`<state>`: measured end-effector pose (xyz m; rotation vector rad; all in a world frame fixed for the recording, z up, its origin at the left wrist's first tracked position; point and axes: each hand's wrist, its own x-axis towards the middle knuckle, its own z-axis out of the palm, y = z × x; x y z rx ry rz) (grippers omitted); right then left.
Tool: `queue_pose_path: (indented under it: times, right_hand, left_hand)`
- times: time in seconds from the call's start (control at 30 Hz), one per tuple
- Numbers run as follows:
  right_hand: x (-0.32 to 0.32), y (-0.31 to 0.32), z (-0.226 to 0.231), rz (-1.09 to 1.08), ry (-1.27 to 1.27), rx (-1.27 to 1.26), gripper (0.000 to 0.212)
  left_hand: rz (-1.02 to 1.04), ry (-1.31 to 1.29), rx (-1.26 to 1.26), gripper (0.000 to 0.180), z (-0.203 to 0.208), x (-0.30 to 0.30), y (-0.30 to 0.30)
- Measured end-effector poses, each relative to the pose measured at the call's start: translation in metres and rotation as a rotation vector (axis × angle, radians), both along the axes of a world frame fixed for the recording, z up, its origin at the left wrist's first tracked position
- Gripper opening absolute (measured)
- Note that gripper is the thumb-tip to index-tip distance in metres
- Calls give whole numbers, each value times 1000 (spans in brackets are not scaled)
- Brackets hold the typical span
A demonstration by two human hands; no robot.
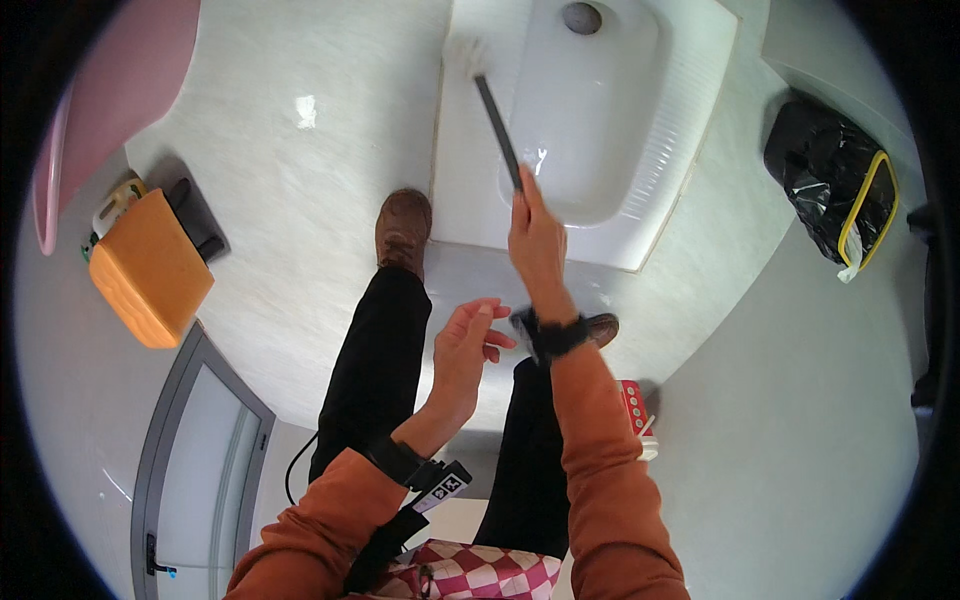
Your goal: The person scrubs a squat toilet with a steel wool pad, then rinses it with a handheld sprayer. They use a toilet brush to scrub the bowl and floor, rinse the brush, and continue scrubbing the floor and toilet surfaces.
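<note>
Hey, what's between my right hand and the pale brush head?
The dark handle, running from your right hand to the blurred brush head, in the head view.

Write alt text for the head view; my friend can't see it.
A person's right hand holds a dark-handled brush, its pale, motion-blurred head at the left edge of a white squat toilet. The left hand is empty.

Pale, faintly veined tiles make up the floor, with a bright patch of reflected light at upper left. Plain light-grey walls bend along both sides of the frame. At lower left, a door has a grey frame, a pale panel and a dark handle. A black-bagged bin with a yellow rim occupies the upper right.
</note>
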<state>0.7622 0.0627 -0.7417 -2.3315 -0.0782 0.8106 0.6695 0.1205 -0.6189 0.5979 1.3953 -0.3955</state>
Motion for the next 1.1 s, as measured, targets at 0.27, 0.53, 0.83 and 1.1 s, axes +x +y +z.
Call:
queue_pose_path:
  times: [0.27,0.53,0.83,1.1]
  right_hand:
    - [16,-21,18,-66,2,-67,42]
    - [35,22,-14,-119,-85,-54,38]
    - [-2,-102,34,72,89,-243,43]
    - [209,-34,-27,-241,-284,-170,40]
  left_hand:
    - [44,-7,-7,25,2,6,6]
    - [20,-16,-15,27,-1,6,20]
    - [-53,-73,19,25,12,27,53]
    - [0,-95,56,21,12,35,67]
